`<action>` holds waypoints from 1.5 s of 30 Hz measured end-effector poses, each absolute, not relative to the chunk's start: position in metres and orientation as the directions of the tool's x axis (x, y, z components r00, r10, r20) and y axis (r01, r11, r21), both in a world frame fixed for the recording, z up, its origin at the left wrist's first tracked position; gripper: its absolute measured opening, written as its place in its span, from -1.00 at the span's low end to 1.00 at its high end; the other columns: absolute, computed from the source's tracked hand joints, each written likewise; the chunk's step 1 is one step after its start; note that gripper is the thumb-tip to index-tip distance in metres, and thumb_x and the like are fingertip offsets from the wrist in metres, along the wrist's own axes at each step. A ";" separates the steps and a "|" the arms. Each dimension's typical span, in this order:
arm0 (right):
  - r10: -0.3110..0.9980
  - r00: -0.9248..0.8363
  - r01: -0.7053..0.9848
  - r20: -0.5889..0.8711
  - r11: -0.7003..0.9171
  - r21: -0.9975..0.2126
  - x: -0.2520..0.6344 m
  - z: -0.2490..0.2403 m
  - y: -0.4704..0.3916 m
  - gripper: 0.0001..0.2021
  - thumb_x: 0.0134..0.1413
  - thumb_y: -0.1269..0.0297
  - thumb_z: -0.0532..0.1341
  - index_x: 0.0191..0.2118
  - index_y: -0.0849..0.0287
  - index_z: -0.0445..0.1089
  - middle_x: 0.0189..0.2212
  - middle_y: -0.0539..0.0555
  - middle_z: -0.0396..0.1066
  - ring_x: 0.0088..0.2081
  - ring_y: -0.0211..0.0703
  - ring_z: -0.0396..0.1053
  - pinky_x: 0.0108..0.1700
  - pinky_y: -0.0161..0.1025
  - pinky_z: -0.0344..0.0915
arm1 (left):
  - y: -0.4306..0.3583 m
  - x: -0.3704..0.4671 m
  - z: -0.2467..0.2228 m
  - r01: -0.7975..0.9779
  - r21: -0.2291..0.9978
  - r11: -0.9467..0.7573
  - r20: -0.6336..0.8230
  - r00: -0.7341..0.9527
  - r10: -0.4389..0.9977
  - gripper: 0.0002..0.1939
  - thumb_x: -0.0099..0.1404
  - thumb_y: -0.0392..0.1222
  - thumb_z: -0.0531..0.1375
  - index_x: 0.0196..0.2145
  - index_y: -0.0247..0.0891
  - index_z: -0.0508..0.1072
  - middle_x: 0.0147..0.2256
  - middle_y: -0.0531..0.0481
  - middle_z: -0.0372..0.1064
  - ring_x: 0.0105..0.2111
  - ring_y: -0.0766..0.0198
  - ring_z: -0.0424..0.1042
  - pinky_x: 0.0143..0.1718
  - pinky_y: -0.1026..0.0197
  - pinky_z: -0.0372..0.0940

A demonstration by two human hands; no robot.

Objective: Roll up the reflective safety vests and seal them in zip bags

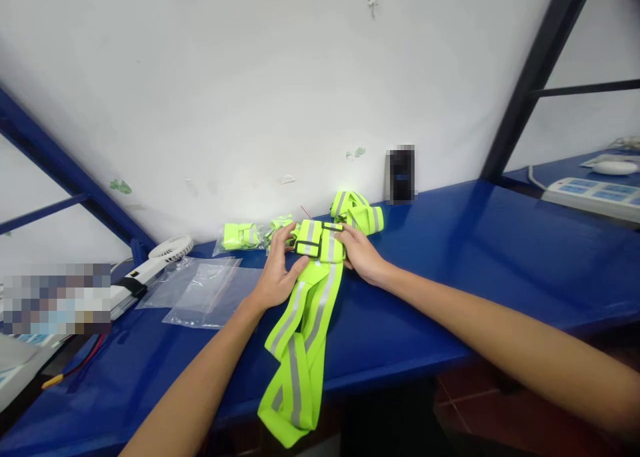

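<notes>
Between my hands is a neon yellow reflective strap (320, 303) with grey stripes and black buckles, partly folded into a flat bundle at the top. Its loose loops run down over the table's front edge. My left hand (280, 270) grips the bundle's left side, thumb at the front below a buckle. On the right side, my right hand (363, 251) pinches the folded part near the upper buckle; some of its fingers are hidden behind the strap. Another loosely coiled reflective strap (370, 220) lies behind my right hand, by the wall.
Bagged folded straps (240, 236) lie along the wall. Clear plastic bags (205, 297) spread over the blue table (430, 297) at left, beside a white handheld fan (171, 248) and a cable with a yellow connector (53, 381). A dark blurred object (400, 175) leans on the wall.
</notes>
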State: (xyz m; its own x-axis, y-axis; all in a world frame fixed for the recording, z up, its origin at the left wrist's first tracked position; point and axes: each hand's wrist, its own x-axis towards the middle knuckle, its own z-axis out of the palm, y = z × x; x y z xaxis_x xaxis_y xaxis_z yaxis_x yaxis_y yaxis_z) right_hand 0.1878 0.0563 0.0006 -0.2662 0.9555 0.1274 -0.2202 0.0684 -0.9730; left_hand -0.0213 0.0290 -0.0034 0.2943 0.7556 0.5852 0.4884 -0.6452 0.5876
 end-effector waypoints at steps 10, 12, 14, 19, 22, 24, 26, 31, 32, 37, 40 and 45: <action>0.957 -0.283 -0.302 0.062 -0.027 -0.953 0.193 0.004 0.056 -0.59 0.13 0.23 0.12 0.12 0.03 0.20 -0.66 -0.21 0.02 -0.71 -0.39 -0.07 -0.71 -0.46 -0.13 | 0.031 -0.019 0.001 0.518 0.501 -0.694 0.706 0.220 0.673 -0.67 0.32 -0.17 0.18 0.05 -0.15 0.43 0.13 -0.17 0.24 0.16 0.06 0.28 0.10 0.02 0.33; 0.951 -0.304 -0.302 0.057 -0.039 -0.952 0.193 0.007 0.054 -0.60 0.15 0.26 0.10 0.12 0.03 0.20 -0.66 -0.21 0.03 -0.71 -0.39 -0.08 -0.72 -0.47 -0.14 | 0.027 -0.019 0.004 0.555 0.440 -0.706 0.738 0.223 0.636 -0.69 0.28 -0.21 0.20 0.00 -0.16 0.46 0.07 -0.15 0.30 0.11 0.08 0.33 0.05 0.05 0.36; 0.950 -0.309 -0.285 0.046 -0.046 -0.957 0.193 0.008 0.052 -0.59 0.16 0.26 0.08 0.14 0.03 0.18 -0.66 -0.21 0.04 -0.72 -0.40 -0.08 -0.73 -0.47 -0.14 | 0.023 -0.020 0.007 0.581 0.389 -0.715 0.752 0.249 0.611 -0.68 0.25 -0.24 0.21 -0.02 -0.17 0.46 0.03 -0.13 0.34 0.07 0.08 0.36 0.01 0.06 0.37; 0.948 -0.316 -0.230 0.030 -0.046 -0.972 0.192 0.007 0.051 -0.56 0.14 0.25 0.10 0.16 0.04 0.18 -0.65 -0.21 0.08 -0.74 -0.41 -0.07 -0.75 -0.47 -0.13 | 0.018 -0.023 0.011 0.624 0.283 -0.728 0.711 0.373 0.596 -0.46 0.15 -0.24 0.23 0.12 -0.19 0.36 0.10 -0.18 0.28 0.12 0.00 0.31 0.11 -0.02 0.29; 0.929 -0.366 -0.189 0.060 -0.011 -0.982 0.192 0.002 0.053 -0.58 0.14 0.21 0.12 0.13 0.02 0.21 -0.64 -0.19 0.11 -0.73 -0.38 -0.01 -0.75 -0.44 -0.06 | 0.019 -0.021 0.009 0.645 0.236 -0.727 0.687 0.419 0.594 -0.44 0.18 -0.29 0.20 0.16 -0.19 0.33 0.14 -0.18 0.27 0.17 0.02 0.27 0.21 -0.03 0.18; 0.904 -0.415 -0.144 0.101 0.044 -0.989 0.193 -0.002 0.056 -0.65 0.18 0.14 0.11 0.06 0.04 0.28 -0.62 -0.15 0.17 -0.72 -0.34 0.06 -0.74 -0.40 0.00 | 0.021 -0.020 0.006 0.627 0.251 -0.738 0.675 0.433 0.597 -0.50 0.20 -0.31 0.19 0.12 -0.18 0.37 0.12 -0.15 0.34 0.15 0.05 0.30 0.22 0.00 0.17; 0.883 -0.443 -0.083 0.153 0.130 -0.988 0.195 -0.007 0.058 -0.67 0.25 0.02 0.05 -0.05 0.08 0.36 -0.62 -0.10 0.22 -0.69 -0.30 0.13 -0.70 -0.35 0.08 | 0.025 -0.020 0.002 0.613 0.327 -0.719 0.681 0.375 0.629 -0.58 0.22 -0.27 0.22 0.06 -0.19 0.42 0.06 -0.13 0.42 0.09 0.05 0.37 0.19 0.00 0.19; 0.820 -0.406 0.118 0.404 0.485 -0.867 0.204 -0.007 0.059 -0.40 0.33 -0.17 -0.17 -0.12 0.19 0.45 -0.68 -0.02 0.24 -0.61 -0.20 0.23 -0.51 -0.24 0.22 | 0.037 -0.019 -0.006 0.358 0.749 -0.558 0.586 0.037 0.810 -0.55 0.24 -0.05 0.26 0.03 -0.29 0.42 -0.06 -0.16 0.49 -0.09 0.05 0.48 -0.03 0.05 0.36; 0.794 -0.394 0.149 0.463 0.553 -0.820 0.207 -0.005 0.058 -0.43 0.33 -0.15 -0.12 -0.01 0.20 0.41 -0.61 0.00 0.31 -0.57 -0.19 0.26 -0.46 -0.22 0.26 | 0.039 -0.019 -0.006 0.277 0.798 -0.535 0.557 -0.002 0.830 -0.53 0.23 -0.03 0.26 0.05 -0.29 0.41 -0.08 -0.15 0.50 -0.13 0.08 0.49 -0.08 0.08 0.38; 0.687 -0.484 0.221 0.542 0.696 -0.683 0.214 0.006 0.055 -0.18 0.13 0.08 0.26 0.40 0.00 -0.15 0.14 0.23 0.27 -0.22 -0.10 0.42 -0.18 -0.10 0.40 | 0.036 -0.013 0.000 0.092 0.889 -0.449 0.457 -0.124 0.880 -0.47 0.19 -0.08 0.28 0.11 -0.19 0.39 -0.12 -0.08 0.51 -0.31 0.21 0.49 -0.31 0.22 0.37; 0.605 -0.573 0.204 0.553 0.758 -0.620 0.212 0.007 0.053 -0.11 0.08 0.18 0.30 0.42 -0.08 -0.22 0.34 0.23 -0.02 0.10 0.06 0.31 -0.03 -0.04 0.39 | 0.032 -0.010 0.004 0.027 0.916 -0.401 0.400 -0.138 0.906 -0.54 0.15 -0.08 0.29 0.01 -0.21 0.45 -0.22 -0.04 0.53 -0.38 0.23 0.48 -0.38 0.25 0.34; 0.487 -0.612 0.192 0.623 0.856 -0.480 0.207 0.004 0.054 -0.48 0.19 0.25 0.20 0.26 0.05 0.21 0.19 0.20 0.22 0.20 0.10 0.21 0.13 0.02 0.27 | 0.030 -0.008 0.005 -0.001 0.925 -0.381 0.380 -0.075 0.922 -0.58 0.15 -0.01 0.28 -0.08 -0.26 0.51 -0.20 -0.05 0.55 -0.32 0.19 0.49 -0.34 0.24 0.35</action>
State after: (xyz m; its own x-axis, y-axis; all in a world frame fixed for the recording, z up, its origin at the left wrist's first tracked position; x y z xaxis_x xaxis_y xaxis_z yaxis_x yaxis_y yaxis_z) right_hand 0.2069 0.0535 0.0040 -0.6125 0.4866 0.6229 0.1925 0.8561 -0.4796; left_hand -0.0081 0.0304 0.0050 -0.0749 0.9219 0.3800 -0.0008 -0.3812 0.9245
